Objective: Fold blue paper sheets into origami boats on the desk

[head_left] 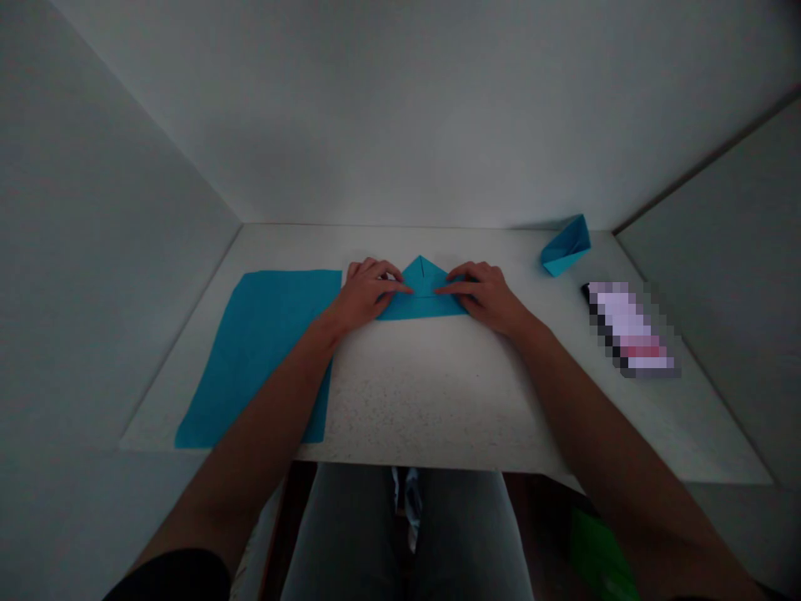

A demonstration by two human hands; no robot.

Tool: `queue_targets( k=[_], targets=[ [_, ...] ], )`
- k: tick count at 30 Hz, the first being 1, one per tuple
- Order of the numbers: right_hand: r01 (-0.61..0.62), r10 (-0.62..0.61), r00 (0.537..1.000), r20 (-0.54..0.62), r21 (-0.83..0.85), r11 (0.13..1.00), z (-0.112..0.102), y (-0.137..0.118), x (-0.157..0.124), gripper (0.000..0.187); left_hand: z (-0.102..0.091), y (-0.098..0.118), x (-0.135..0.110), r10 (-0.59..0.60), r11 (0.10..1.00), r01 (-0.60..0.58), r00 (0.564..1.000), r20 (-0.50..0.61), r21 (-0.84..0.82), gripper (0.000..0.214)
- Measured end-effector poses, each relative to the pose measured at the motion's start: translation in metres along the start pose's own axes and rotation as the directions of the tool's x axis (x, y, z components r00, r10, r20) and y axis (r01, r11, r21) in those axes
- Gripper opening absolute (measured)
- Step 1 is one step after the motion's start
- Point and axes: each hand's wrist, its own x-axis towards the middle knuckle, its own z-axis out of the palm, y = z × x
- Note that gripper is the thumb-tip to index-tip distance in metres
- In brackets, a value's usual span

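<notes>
Blue paper (424,285) lies mid-table (431,384), partway along, I judge: folded to a peak, not yet hollow like the boat (561,252). The sheet (269,334) is unfolded. My left hand (368,296) and right hand (491,299) touch the paper's sides; pinching, I cannot tell.

Blue paper (423,288), speckled white table (413,396).

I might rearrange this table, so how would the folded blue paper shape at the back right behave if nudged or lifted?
The folded paper shape would probably feel light, since it looks hollow. Its thin walls might crumple if squeezed. It may slide or tip, sitting unheld on the table.
</notes>
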Motion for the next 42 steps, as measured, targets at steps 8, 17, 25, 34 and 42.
queue_targets(
  k=[8, 17, 25, 34, 42],
  targets=[
    [-0.105, 0.105, 0.994, 0.006, -0.033, 0.994, 0.001, -0.004, -0.003, 0.031, 0.004, 0.005, 0.0, -0.026, 1.0, 0.026, 0.998, 0.059, -0.01, 0.028],
    [-0.355, 0.348, 0.934, -0.084, -0.088, 0.931, 0.0, 0.011, -0.002, 0.046, -0.006, 0.004, 0.002, -0.247, 0.969, 0.246, 0.969, 0.003, 0.015, 0.032],
    [-0.364, 0.364, 0.93, -0.059, 0.002, 0.931, 0.004, 0.01, -0.002, 0.046, -0.007, 0.009, 0.001, -0.354, 0.933, 0.355, 0.935, -0.031, 0.059, 0.048],
    [-0.339, 0.344, 0.938, -0.044, 0.086, 0.937, -0.006, 0.012, 0.001, 0.032, -0.004, 0.001, 0.004, -0.406, 0.914, 0.406, 0.914, -0.019, -0.028, 0.031],
    [-0.354, 0.455, 0.879, -0.144, 0.443, 0.824, -0.01, 0.001, 0.002, 0.034, -0.003, -0.004, 0.004, -0.435, 0.884, 0.405, 0.895, -0.095, -0.234, 0.023]
  ],
)
